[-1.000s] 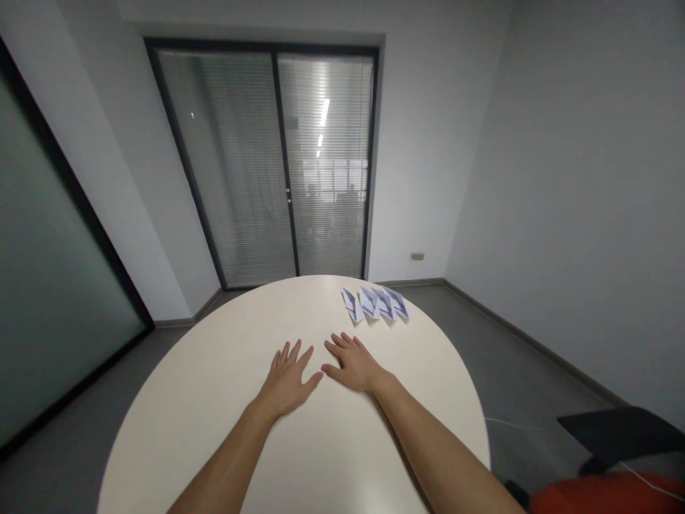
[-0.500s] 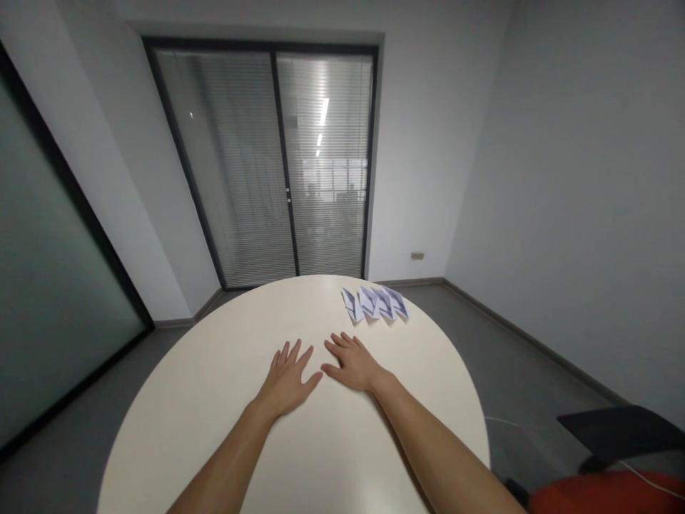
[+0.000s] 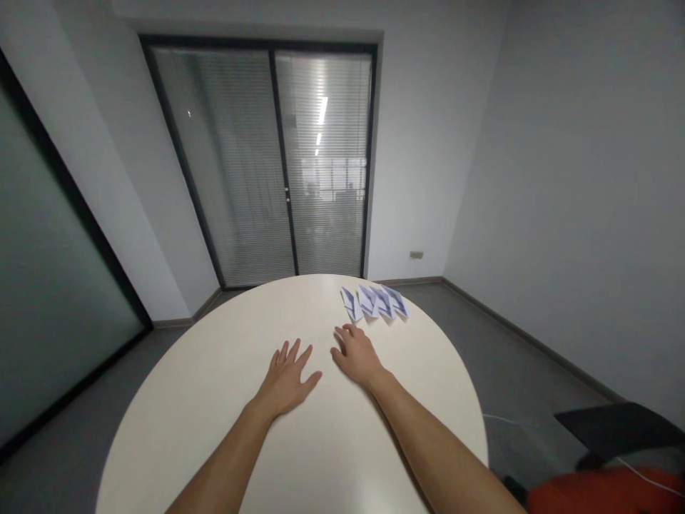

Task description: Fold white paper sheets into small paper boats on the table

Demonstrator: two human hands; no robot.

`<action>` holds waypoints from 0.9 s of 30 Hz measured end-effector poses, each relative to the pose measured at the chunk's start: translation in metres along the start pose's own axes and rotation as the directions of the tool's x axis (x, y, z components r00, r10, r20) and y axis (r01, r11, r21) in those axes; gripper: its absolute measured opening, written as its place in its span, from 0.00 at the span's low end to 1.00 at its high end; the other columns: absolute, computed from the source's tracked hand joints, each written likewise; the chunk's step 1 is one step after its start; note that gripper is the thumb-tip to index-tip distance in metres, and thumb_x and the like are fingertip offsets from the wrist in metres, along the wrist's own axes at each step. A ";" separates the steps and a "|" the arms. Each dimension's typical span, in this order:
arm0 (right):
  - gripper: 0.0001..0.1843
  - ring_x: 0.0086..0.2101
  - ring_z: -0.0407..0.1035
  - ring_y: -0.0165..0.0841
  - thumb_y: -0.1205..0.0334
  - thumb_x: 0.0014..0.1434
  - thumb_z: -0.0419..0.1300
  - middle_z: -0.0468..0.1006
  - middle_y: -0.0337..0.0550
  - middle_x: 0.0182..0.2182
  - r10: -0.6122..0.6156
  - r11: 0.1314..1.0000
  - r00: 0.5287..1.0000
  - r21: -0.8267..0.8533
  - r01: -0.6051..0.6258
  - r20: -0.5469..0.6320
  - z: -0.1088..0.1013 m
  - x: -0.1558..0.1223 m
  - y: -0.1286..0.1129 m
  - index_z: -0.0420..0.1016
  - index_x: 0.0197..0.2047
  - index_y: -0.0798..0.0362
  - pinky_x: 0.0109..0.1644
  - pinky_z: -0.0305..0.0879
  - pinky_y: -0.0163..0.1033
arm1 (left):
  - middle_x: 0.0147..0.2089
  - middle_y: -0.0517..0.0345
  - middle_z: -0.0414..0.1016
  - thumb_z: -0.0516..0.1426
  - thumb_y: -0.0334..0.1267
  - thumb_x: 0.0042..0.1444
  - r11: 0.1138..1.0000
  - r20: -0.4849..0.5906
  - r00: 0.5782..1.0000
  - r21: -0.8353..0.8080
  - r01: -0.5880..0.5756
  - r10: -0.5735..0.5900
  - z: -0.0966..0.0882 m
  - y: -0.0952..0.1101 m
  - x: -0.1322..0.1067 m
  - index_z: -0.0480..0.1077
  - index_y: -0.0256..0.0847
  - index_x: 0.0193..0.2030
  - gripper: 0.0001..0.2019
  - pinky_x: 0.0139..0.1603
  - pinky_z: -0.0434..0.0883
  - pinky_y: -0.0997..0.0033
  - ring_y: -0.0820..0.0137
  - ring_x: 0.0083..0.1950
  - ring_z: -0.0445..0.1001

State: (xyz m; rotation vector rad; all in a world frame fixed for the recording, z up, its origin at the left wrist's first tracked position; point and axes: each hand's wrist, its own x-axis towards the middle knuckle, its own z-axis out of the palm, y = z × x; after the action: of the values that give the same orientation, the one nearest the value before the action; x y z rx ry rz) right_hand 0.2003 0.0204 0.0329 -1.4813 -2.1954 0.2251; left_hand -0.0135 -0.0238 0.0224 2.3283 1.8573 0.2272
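Our left hand [image 3: 285, 385] lies splayed, empty; right hand [image 3: 358, 355], loosely curled, empty, near folded papers [image 3: 369, 303]; we'd best touch them lightly.

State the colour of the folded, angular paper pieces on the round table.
The folded paper pieces look bluish white, best seen in the head view.

Dim, faint glare on table [image 3: 315, 442], perhaps slightly blurred
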 end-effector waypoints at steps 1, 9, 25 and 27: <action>0.29 0.61 0.61 0.47 0.57 0.64 0.55 0.66 0.58 0.63 0.064 0.998 0.997 -0.009 -0.064 -0.050 -0.001 0.001 0.000 0.66 0.67 0.56 0.65 0.57 0.49 | 0.79 0.47 0.43 0.45 0.63 0.65 1.000 0.001 1.000 0.001 -0.001 0.001 0.000 -0.001 -0.001 0.53 0.46 0.75 0.37 0.75 0.43 0.43 0.46 0.79 0.37; 0.35 0.64 0.57 0.54 0.56 0.63 0.56 0.52 0.58 0.71 0.210 0.974 0.973 -0.060 -0.217 -0.098 -0.003 0.003 0.014 0.58 0.72 0.53 0.65 0.56 0.54 | 0.79 0.47 0.41 0.45 0.64 0.65 1.000 0.001 1.000 -0.019 -0.008 0.008 0.000 -0.004 -0.003 0.52 0.47 0.76 0.38 0.75 0.42 0.44 0.47 0.79 0.35; 0.27 0.65 0.59 0.49 0.59 0.66 0.51 0.62 0.61 0.68 0.229 0.973 0.967 -0.005 -0.231 -0.110 -0.001 0.010 0.021 0.69 0.63 0.63 0.68 0.56 0.48 | 0.79 0.48 0.42 0.45 0.64 0.64 1.000 -0.012 1.000 -0.025 -0.004 0.003 0.001 -0.007 -0.004 0.53 0.47 0.75 0.38 0.75 0.43 0.44 0.47 0.79 0.37; 0.25 0.65 0.61 0.45 0.61 0.67 0.49 0.65 0.58 0.67 0.220 0.975 0.966 0.051 -0.215 -0.139 -0.002 0.010 0.023 0.72 0.61 0.61 0.68 0.55 0.46 | 0.79 0.48 0.43 0.45 0.63 0.64 1.000 -0.015 1.000 -0.023 0.004 -0.004 0.002 -0.007 -0.003 0.53 0.46 0.75 0.38 0.75 0.43 0.45 0.47 0.79 0.37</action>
State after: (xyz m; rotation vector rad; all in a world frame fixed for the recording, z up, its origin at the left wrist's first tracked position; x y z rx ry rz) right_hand 0.2167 0.0386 0.0288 -1.6654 -1.9070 0.2209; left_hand -0.0208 -0.0251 0.0189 2.3139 1.8560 0.2654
